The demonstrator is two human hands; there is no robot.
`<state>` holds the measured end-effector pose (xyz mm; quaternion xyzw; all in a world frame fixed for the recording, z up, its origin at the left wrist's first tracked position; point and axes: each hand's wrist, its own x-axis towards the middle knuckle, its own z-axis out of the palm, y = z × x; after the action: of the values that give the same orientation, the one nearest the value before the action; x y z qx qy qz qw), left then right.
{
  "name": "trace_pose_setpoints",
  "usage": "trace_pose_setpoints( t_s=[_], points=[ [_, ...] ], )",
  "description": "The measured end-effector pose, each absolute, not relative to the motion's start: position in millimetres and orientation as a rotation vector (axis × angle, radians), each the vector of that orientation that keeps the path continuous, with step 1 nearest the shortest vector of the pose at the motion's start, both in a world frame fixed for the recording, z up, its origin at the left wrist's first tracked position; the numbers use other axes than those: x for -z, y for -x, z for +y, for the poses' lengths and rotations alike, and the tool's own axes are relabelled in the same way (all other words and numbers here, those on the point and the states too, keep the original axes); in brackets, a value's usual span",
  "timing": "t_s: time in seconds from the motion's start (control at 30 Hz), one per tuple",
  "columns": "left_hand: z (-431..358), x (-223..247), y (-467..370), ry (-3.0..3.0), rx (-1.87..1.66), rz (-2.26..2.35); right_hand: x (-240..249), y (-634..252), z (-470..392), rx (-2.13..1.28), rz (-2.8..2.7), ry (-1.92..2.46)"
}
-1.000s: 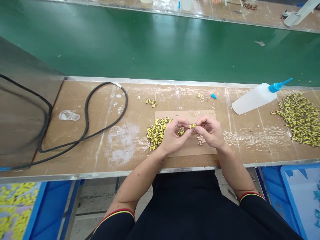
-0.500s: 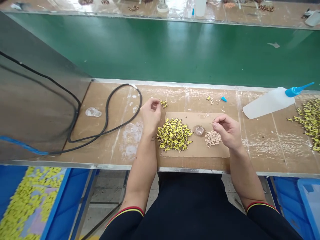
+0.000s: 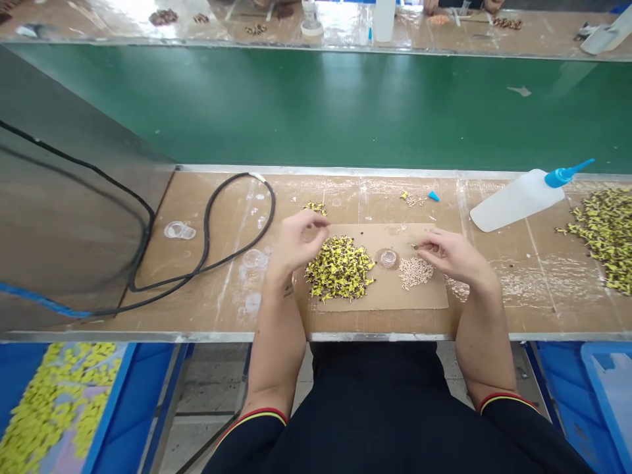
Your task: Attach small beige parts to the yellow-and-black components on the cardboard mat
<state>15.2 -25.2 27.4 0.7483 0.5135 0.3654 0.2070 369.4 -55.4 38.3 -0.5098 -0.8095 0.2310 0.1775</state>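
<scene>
My left hand [image 3: 302, 245] hovers at the upper left of a heap of small yellow and dark pieces [image 3: 340, 268], its thumb and fingers curved with a gap between the tips; nothing shows in it. Over the right side of the cardboard sheet [image 3: 385, 299], my right hand [image 3: 447, 253] is pinched on a tiny piece that I cannot make out. Just below its fingertips lies a pile of tiny pale pieces [image 3: 415, 272]. Between the two piles stands a small clear round dish [image 3: 388, 258]. A smaller yellow cluster [image 3: 316, 208] lies beyond my left hand.
A white bottle with a blue nozzle [image 3: 518, 199] lies at the right, near another yellow heap [image 3: 607, 237]. A black cable [image 3: 206, 230] loops at the left. Across the green strip [image 3: 320, 108], another person's hands [image 3: 492, 5] show at the top.
My left hand has moved from the small yellow cluster toward the large heap, its fingers now apart. My right hand has turned more sideways. The view has shifted slightly.
</scene>
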Motion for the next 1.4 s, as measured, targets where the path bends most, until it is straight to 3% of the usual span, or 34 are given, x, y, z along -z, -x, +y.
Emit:
trace_pose_setpoints(
  t_s=[0.2, 0.4, 0.8, 1.07, 1.4],
  points=[
    [-42, -31, -57, -2.402, -0.492, 1.173, -27, -369, -50, -0.844, -2.515, 1.493],
    [-53, -22, -76, -2.571, -0.386, 1.166, -23, -364, -51, -0.867, -2.475, 1.474],
    [-48, -22, -68, -2.498, -0.448, 1.133, -35, -371, -51, -0.935, -2.43, 1.345],
    [-49, -36, -59, -2.314, -0.799, 1.203, -44, -378, -55, -1.049, -2.262, 1.286],
    [-53, -42, -62, -2.231, -0.99, 1.252, -49, -381, -53, -1.166, -2.269, 1.236]
  ],
)
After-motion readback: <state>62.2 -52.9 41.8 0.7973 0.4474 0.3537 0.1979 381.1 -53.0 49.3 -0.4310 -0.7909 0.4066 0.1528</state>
